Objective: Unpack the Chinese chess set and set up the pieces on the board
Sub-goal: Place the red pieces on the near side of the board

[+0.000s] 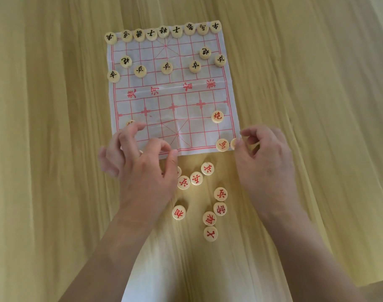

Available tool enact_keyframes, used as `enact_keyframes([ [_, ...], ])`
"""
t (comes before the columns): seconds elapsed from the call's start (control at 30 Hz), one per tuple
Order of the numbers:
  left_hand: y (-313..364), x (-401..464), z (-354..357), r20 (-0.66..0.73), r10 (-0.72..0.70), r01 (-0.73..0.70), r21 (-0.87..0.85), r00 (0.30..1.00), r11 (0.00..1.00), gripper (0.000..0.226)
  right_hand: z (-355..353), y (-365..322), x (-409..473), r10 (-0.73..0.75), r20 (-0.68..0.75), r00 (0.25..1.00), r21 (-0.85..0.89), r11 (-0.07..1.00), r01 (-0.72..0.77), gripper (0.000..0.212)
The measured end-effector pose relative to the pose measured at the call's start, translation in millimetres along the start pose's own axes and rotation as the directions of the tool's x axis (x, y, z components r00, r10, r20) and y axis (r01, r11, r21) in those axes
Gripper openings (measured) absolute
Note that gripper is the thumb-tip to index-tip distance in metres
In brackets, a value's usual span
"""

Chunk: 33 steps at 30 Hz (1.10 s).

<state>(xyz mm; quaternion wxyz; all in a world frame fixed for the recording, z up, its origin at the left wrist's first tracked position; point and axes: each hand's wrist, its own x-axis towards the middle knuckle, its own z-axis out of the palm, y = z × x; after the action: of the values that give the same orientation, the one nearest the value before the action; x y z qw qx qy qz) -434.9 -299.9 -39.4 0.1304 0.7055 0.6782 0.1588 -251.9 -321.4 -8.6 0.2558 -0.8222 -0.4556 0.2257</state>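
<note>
Thin paper board [175,92] with a red grid, spread flat on a pale wooden table [44,149].

Along the far edge, nine black-lettered pieces [163,32] in a row, touching or nearly so. Nearer, two more black pieces [126,61] set just inside each side, then five [166,67] spaced across the next line — the outer two overhanging the board's side edges.

On the near half, one red-lettered piece [217,116] toward the right side, another [222,145] on the near edge close to the right corner.

Right hand [264,162] at that corner, thumb and forefinger pinching a piece [233,144] set just beside the red one there; only its left rim visible, lettering hidden.

Left hand [140,168] over the near left corner, fingers curled and spread, blurred; anything held — cannot tell. A piece [129,123] partly hidden behind its fingertips near the board's left side.

Off the board, between the two forearms, loose red pieces [196,178] face up on the table: three bunched close to the board's near edge, five more strung toward the body.
</note>
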Motion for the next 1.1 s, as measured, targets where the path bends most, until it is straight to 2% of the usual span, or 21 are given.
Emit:
enact_keyframes([
  [0.13,-11.4,-12.4,-7.4,0.034,0.01,-0.01,0.014,0.999,1.0,0.006,6.2,-1.3,-16.0,-0.017,0.027,1.0,-0.023,1.0,0.017,0.015],
  [0.33,-24.7,-31.2,-15.0,0.085,0.021,-0.022,0.015,0.996,1.0,0.013,11.8,1.5,-32.2,-0.018,0.063,0.998,-0.081,0.996,0.023,0.019],
  [0.47,-31.3,-42.3,-19.3,0.117,0.081,-0.08,-0.008,0.99,0.997,0.014,14.0,1.8,-36.8,-0.012,0.079,0.997,-0.105,0.994,0.021,0.02],
  [0.7,-41.0,-54.4,-23.6,0.247,0.345,-0.328,-0.106,0.906,0.939,0.021,18.3,4.3,-50.7,0.003,0.16,0.987,-0.161,0.987,0.023,0.02],
  [0.87,-41.3,-56.6,-24.4,0.332,0.386,-0.381,-0.084,0.861,0.921,0.032,14.6,8.8,-56.2,0.033,0.174,0.984,-0.159,0.987,-0.005,0.019],
  [1.1,-36.0,-56.2,-22.5,0.369,0.404,-0.414,-0.056,0.837,0.909,0.021,8.5,17.5,-58.1,0.101,0.148,0.984,-0.09,0.992,-0.088,0.013],
])
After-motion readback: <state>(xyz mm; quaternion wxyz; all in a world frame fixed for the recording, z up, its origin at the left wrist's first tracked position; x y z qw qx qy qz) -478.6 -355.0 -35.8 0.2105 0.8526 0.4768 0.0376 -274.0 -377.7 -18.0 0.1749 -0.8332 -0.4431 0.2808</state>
